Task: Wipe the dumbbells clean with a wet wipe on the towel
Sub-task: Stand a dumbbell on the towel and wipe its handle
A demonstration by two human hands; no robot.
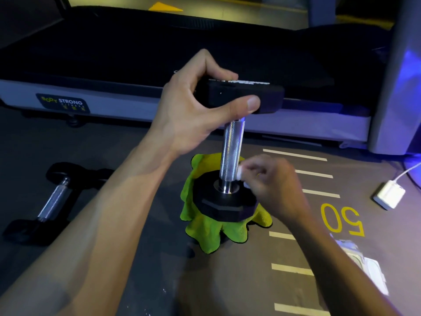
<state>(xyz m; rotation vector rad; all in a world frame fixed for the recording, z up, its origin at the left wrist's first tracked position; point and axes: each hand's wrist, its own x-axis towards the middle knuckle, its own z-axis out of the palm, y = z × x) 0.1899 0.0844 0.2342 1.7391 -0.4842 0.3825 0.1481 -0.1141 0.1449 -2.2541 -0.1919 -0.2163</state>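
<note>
Midway: upright dumbbell (230,156) on green towel (218,231), left hand (193,110) gripping top; right hand (271,181) pinching wet wipe (240,173) against handle. Second dumbbell (52,199), left of towel, likely unwiped.

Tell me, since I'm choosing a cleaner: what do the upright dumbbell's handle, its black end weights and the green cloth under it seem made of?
The silver knurled handle looks like chromed steel: bright glints, crosshatched grip. The black faceted end weights appear rubber- or urethane-coated: matte, dull sheen, moulded edges. The lime-green towel looks like microfibre: soft nap, floppy folds.
</note>
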